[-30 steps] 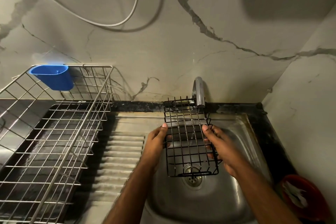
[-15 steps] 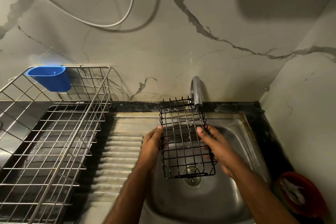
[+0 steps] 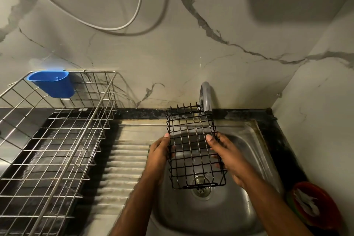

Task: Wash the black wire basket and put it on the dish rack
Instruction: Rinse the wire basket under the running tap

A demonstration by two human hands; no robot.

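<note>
Both hands grip the black wire basket [image 3: 195,145] over the sink [image 3: 249,140], left hand [image 3: 158,156] and right hand [image 3: 228,156] on opposite sides. Its far end sits under the tap [image 3: 206,96]; the dish rack [image 3: 57,140] stands at the surface's left edge.

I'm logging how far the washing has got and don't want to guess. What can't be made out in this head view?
- Water flow: too faint under the tap to confirm.
- Fingers of the left hand and right hand: partly hidden behind the black wire basket.
- Red dish: cut off by the frame's edge; its white contents are blurred.
- Dish rack: its left and near parts run out of frame.
- Blue cup: its inside is too dim to read.
</note>
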